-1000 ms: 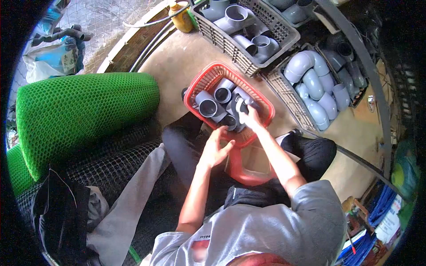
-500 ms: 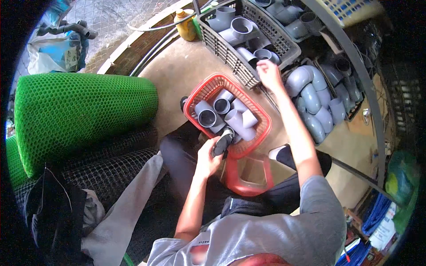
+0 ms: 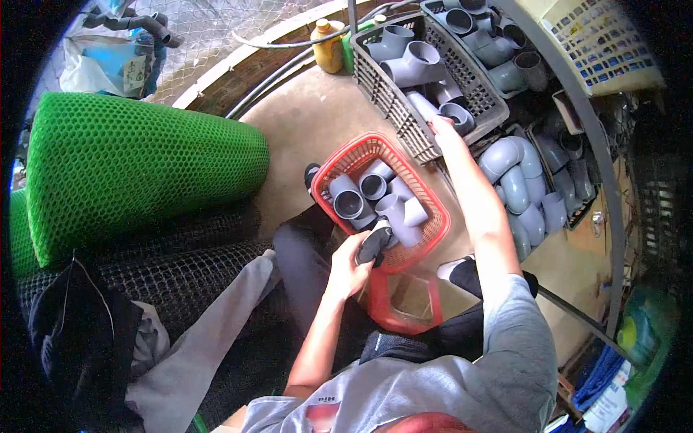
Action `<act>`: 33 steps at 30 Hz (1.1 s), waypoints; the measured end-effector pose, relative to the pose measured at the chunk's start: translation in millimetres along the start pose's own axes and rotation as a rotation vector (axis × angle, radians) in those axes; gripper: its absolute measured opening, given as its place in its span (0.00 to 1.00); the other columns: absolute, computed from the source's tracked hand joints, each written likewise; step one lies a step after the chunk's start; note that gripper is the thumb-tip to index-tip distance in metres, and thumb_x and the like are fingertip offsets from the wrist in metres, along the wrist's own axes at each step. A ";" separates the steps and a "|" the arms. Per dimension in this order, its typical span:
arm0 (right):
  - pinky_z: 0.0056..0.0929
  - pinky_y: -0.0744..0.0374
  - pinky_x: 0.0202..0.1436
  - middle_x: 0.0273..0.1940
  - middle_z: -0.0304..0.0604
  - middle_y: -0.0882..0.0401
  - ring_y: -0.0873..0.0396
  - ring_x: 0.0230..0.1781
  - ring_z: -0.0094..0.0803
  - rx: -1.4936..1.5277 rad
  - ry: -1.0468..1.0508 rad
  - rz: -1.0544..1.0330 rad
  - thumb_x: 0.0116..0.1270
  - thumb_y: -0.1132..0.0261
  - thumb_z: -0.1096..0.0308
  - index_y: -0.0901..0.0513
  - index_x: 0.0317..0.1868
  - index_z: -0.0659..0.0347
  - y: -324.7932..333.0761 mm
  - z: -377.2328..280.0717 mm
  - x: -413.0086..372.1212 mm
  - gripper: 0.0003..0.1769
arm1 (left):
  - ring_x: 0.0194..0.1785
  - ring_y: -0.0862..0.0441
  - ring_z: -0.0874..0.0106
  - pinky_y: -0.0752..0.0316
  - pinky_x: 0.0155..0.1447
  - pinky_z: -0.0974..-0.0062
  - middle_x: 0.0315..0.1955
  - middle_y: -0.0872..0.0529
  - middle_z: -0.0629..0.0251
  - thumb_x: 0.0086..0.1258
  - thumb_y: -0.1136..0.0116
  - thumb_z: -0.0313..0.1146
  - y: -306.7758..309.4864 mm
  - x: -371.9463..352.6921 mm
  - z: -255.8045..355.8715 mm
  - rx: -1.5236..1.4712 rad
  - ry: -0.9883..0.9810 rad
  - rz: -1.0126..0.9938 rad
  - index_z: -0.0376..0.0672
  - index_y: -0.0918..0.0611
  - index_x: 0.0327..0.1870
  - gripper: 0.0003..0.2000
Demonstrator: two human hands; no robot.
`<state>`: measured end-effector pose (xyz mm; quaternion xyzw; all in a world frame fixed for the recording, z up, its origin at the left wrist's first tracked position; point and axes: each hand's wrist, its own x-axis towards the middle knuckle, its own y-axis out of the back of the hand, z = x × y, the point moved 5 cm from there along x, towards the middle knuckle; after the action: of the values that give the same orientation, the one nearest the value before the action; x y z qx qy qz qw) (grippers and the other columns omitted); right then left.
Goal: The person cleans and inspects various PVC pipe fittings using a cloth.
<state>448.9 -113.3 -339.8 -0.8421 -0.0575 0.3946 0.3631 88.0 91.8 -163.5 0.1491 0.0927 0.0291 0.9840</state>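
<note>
My left hand (image 3: 351,265) is closed around a dark, rag-like item (image 3: 374,245) with a pale tip, held over the near rim of a red plastic basket (image 3: 438,198). Inside that basket lie several grey pipe fittings, among them a tee (image 3: 398,216) and one with its dark round mouth (image 3: 348,204) facing up. My right hand (image 3: 445,133) reaches to the near corner of a black slatted crate (image 3: 404,119). Its fingers are bent at the lower end of a grey pipe fitting (image 3: 456,114), partly hidden there. More grey fittings (image 3: 421,63) fill the crate.
Grey pipe elbows (image 3: 514,189) are heaped right of the crate, and another crate of fittings (image 3: 494,50) stands behind. A red stool (image 3: 390,312) is between my legs. Left are a green mesh roll (image 3: 144,173) and black netting (image 3: 166,278). A yellow bottle (image 3: 328,47) stands behind.
The whole view has shifted, so the basket and crates sit lower and farther right. My left hand still holds the dark item, and my right hand stays at the crate's near corner.
</note>
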 end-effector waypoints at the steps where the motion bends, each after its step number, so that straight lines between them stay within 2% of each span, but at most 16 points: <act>1: 0.42 0.15 0.49 0.48 0.48 0.12 0.13 0.44 0.36 -0.085 0.091 0.028 0.76 0.42 0.66 0.16 0.55 0.64 14.9 -7.9 6.8 0.14 | 0.55 0.13 0.64 0.22 0.63 0.69 0.49 0.12 0.54 0.61 0.39 0.19 -0.4 -1.6 -1.0 -0.019 0.013 -0.002 0.36 0.19 0.61 0.23; 5: 0.26 0.27 0.26 0.29 0.36 0.18 0.23 0.22 0.24 -0.406 0.475 0.166 0.69 0.35 0.70 0.16 0.31 0.59 78.1 -43.9 17.1 0.06 | 0.56 0.14 0.67 0.23 0.64 0.70 0.51 0.12 0.56 0.61 0.39 0.19 -1.4 -8.6 -7.0 -0.025 0.014 0.003 0.36 0.19 0.61 0.23; 9: 0.24 0.34 0.24 0.23 0.29 0.28 0.29 0.21 0.21 -0.538 0.674 0.307 0.67 0.31 0.71 0.21 0.23 0.54 27.8 -56.5 -62.4 0.13 | 0.56 0.14 0.68 0.23 0.64 0.71 0.51 0.12 0.58 0.62 0.38 0.19 0.0 -9.7 -0.8 -0.076 -0.019 0.010 0.37 0.18 0.61 0.23; 13: 0.25 0.26 0.32 0.28 0.31 0.23 0.25 0.28 0.20 -0.584 0.587 0.274 0.71 0.34 0.73 0.19 0.31 0.58 17.4 -48.4 -170.1 0.08 | 0.58 0.19 0.74 0.27 0.66 0.72 0.54 0.13 0.65 0.65 0.34 0.22 1.6 -9.4 3.4 -0.239 0.126 0.031 0.39 0.19 0.64 0.23; 14: 0.24 0.23 0.41 0.35 0.34 0.18 0.23 0.35 0.21 -0.622 0.713 0.257 0.74 0.35 0.72 0.18 0.40 0.61 16.5 -40.0 -188.9 0.03 | 0.59 0.20 0.73 0.28 0.67 0.70 0.54 0.14 0.66 0.66 0.34 0.25 -1.1 -9.0 -3.1 -0.335 0.153 0.033 0.43 0.19 0.64 0.23; 16: 0.23 0.24 0.46 0.41 0.33 0.19 0.24 0.39 0.21 -0.628 0.812 0.251 0.76 0.36 0.71 0.17 0.48 0.64 -6.1 -14.8 -249.4 0.07 | 0.63 0.23 0.69 0.31 0.68 0.63 0.58 0.18 0.66 0.69 0.33 0.33 -7.8 -8.6 -9.6 -0.640 0.313 0.034 0.49 0.22 0.68 0.25; 18: 0.22 0.26 0.43 0.39 0.34 0.18 0.25 0.38 0.20 -0.716 0.927 0.254 0.75 0.37 0.73 0.17 0.47 0.66 -35.0 16.8 -313.6 0.07 | 0.72 0.31 0.63 0.39 0.72 0.45 0.68 0.25 0.66 0.70 0.34 0.46 -23.2 -8.6 -4.5 -0.925 0.508 0.032 0.55 0.29 0.75 0.32; 19: 0.23 0.26 0.41 0.38 0.35 0.16 0.25 0.36 0.20 -0.763 1.002 0.260 0.74 0.38 0.74 0.16 0.46 0.67 -53.4 35.0 -348.1 0.07 | 0.72 0.31 0.63 0.39 0.72 0.45 0.68 0.25 0.66 0.70 0.34 0.46 -31.4 -7.6 1.8 -0.926 0.507 0.032 0.55 0.29 0.75 0.32; 21: 0.25 0.25 0.42 0.36 0.40 0.17 0.24 0.35 0.23 -1.093 1.034 0.291 0.73 0.36 0.74 0.16 0.45 0.67 -63.2 73.6 -396.6 0.06 | 0.77 0.37 0.58 0.50 0.80 0.38 0.75 0.34 0.57 0.73 0.39 0.60 -54.1 -6.0 21.4 -1.261 0.426 -0.026 0.47 0.35 0.78 0.39; 23: 0.31 0.21 0.43 0.34 0.47 0.18 0.19 0.34 0.32 -1.339 0.810 0.339 0.71 0.34 0.74 0.16 0.43 0.67 -80.7 120.1 -440.2 0.05 | 0.79 0.39 0.58 0.53 0.82 0.38 0.76 0.36 0.55 0.73 0.42 0.65 -66.3 -15.7 51.3 -1.400 0.440 0.057 0.44 0.38 0.79 0.43; 25: 0.37 0.17 0.47 0.35 0.51 0.17 0.16 0.37 0.42 -1.423 1.063 0.013 0.68 0.33 0.74 0.16 0.42 0.67 -86.2 159.8 -466.0 0.05 | 0.77 0.34 0.54 0.42 0.81 0.44 0.75 0.32 0.53 0.71 0.39 0.65 -75.3 -21.7 44.6 -1.417 0.495 -0.009 0.42 0.39 0.79 0.46; 27: 0.41 0.16 0.50 0.37 0.51 0.15 0.15 0.40 0.46 -1.668 1.058 -0.113 0.66 0.32 0.76 0.15 0.40 0.66 -86.3 176.9 -489.9 0.04 | 0.74 0.31 0.53 0.36 0.79 0.47 0.72 0.28 0.52 0.68 0.36 0.63 -82.9 -39.6 26.5 -1.490 0.359 -0.051 0.41 0.36 0.78 0.46; 29: 0.37 0.16 0.46 0.40 0.48 0.12 0.13 0.40 0.39 -1.456 1.140 -0.198 0.64 0.34 0.78 0.13 0.39 0.64 -100.6 167.7 -524.1 0.05 | 0.72 0.28 0.52 0.31 0.75 0.45 0.71 0.27 0.50 0.64 0.34 0.64 -74.8 -54.4 35.8 -1.483 0.229 -0.127 0.41 0.36 0.78 0.48; 31: 0.34 0.16 0.46 0.41 0.46 0.10 0.12 0.40 0.32 -1.155 1.193 0.010 0.69 0.35 0.76 0.13 0.40 0.63 -82.5 152.3 -548.5 0.04 | 0.72 0.27 0.50 0.30 0.74 0.45 0.72 0.28 0.49 0.63 0.36 0.69 -64.0 -65.9 47.3 -1.451 0.241 -0.167 0.41 0.37 0.79 0.51; 32: 0.31 0.15 0.47 0.43 0.42 0.10 0.12 0.40 0.28 -0.854 1.150 0.055 0.72 0.34 0.72 0.15 0.48 0.63 -56.3 145.9 -545.5 0.07 | 0.71 0.25 0.50 0.27 0.72 0.43 0.72 0.28 0.50 0.57 0.34 0.73 -57.3 -71.6 56.3 -1.387 0.262 -0.172 0.41 0.39 0.80 0.56; 33: 0.35 0.17 0.58 0.58 0.47 0.16 0.15 0.53 0.34 -0.770 1.050 0.096 0.73 0.31 0.63 0.23 0.64 0.65 -40.6 136.3 -540.8 0.24 | 0.71 0.26 0.50 0.28 0.72 0.41 0.72 0.28 0.51 0.59 0.38 0.75 -52.0 -77.3 66.5 -1.351 0.290 -0.149 0.41 0.38 0.80 0.56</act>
<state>-8.4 -213.9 -34.2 -0.9944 0.0279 -0.1024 -0.0029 26.4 16.5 -103.2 -0.5082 0.1949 0.0327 0.8382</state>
